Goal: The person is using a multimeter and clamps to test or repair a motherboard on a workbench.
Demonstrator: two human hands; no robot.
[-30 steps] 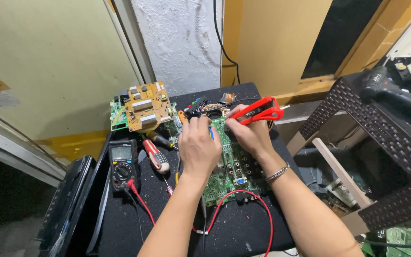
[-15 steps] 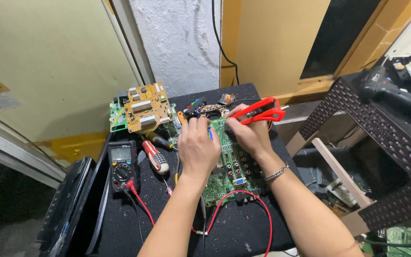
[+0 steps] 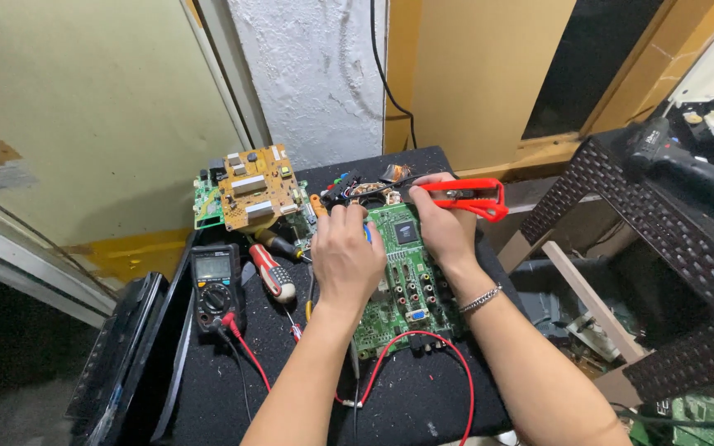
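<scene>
Your left hand (image 3: 347, 260) lies palm-down on the green printed circuit board (image 3: 406, 285), fingers curled at the board's far end around what looks like a blue-tipped tool; the grip itself is hidden under the knuckles, so I cannot tell if it's closed on anything. Your right hand (image 3: 444, 227) is closed around the red-handled cutting pliers (image 3: 464, 196), nose pointing left toward the cluster of wires and parts at the board's far edge.

The board sits mid-table on the black work table (image 3: 423, 413), long axis running from you toward the far edge. A red probe lead (image 3: 423, 351) loops over its near end.

Left of the board: a red-and-black-handled screwdriver (image 3: 273, 277), then a black digital multimeter (image 3: 215, 285) near the table's left edge. At the far-left corner a tan power-supply board (image 3: 251, 188) rests tilted on other boards.

For the step: keep your left palm pressing the board flat so it doesn't skate. Bring the pliers' nose in low, and check the tips bite only the one lead, not neighbouring wires. Squeeze steadily, don't twist. Watch the red lead loop; it could snag your right wrist.
</scene>
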